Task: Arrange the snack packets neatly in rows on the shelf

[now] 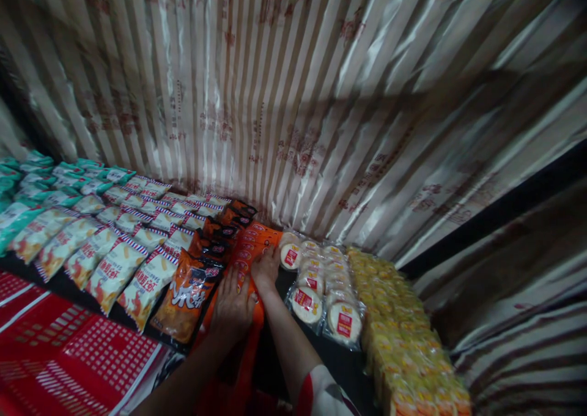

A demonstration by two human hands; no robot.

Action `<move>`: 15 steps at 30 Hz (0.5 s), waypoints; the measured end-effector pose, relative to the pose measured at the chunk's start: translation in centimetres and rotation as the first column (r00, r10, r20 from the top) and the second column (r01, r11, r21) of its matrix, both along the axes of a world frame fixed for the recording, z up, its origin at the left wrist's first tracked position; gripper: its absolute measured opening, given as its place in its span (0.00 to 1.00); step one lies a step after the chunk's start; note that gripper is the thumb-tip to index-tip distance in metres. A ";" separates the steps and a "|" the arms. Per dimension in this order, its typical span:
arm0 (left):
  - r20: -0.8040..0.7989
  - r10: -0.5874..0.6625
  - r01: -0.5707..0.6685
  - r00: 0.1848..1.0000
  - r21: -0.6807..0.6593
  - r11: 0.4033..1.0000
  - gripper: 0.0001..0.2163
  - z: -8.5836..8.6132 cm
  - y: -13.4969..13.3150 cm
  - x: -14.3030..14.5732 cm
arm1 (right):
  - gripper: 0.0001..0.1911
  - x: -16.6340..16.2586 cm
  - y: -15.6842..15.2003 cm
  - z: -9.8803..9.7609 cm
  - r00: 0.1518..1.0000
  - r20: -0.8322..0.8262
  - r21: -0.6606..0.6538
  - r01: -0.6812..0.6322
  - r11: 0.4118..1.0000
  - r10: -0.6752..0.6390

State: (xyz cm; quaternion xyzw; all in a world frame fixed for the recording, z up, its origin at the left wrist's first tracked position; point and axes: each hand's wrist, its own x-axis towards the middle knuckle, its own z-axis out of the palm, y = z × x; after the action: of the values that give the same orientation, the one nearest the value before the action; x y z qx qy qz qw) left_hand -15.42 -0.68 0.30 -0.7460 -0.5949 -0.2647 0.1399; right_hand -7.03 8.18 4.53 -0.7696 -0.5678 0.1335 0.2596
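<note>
Both my hands rest on a row of orange snack packets [250, 245] laid out on a dark shelf. My left hand [233, 303] lies flat, fingers spread, on the near part of the row. My right hand [266, 268] presses on the row a little farther back, fingers pointing away from me and partly hidden. Just left of my left hand lies a dark orange packet with white lettering [187, 297]. Right of my right hand are clear packs of round white cakes [316, 284].
Rows of red-and-white striped snack bags [114, 269] and green bags [55, 183] fill the shelf to the left. Yellow packs [403, 330] run along the right. A red crate [68, 349] sits at lower left. A striped shiny curtain [293, 98] hangs behind.
</note>
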 end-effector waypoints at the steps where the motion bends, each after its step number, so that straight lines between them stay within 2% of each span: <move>1: -0.006 -0.001 0.001 1.000 -0.005 1.000 0.21 0.0 0.0 0.0 | 0.31 0.0 -0.2 0.1 1.000 0.004 -0.010 -0.001 1.000 0.001; 5: 0.010 0.007 -0.007 1.000 -0.010 1.000 0.20 0.2 -0.1 0.0 | 0.31 0.6 -0.5 1.1 0.999 0.045 -0.045 -0.029 0.999 0.031; 11: 0.044 0.015 -0.016 0.999 0.006 1.000 0.20 0.2 -0.1 0.5 | 0.19 2.9 0.1 3.4 0.958 0.174 -0.180 -0.195 0.964 0.227; 15: 0.038 0.002 -0.003 0.999 0.007 1.000 0.20 -0.1 0.0 0.4 | 0.17 4.4 0.6 4.3 0.930 0.234 -0.195 -0.242 0.951 0.284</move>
State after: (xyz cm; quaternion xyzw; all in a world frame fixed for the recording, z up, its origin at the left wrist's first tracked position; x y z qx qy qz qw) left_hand -15.02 -0.63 0.23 -0.7395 -0.5975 -0.2808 0.1314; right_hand -2.62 8.82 8.83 -0.7157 -0.6823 0.1112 0.0989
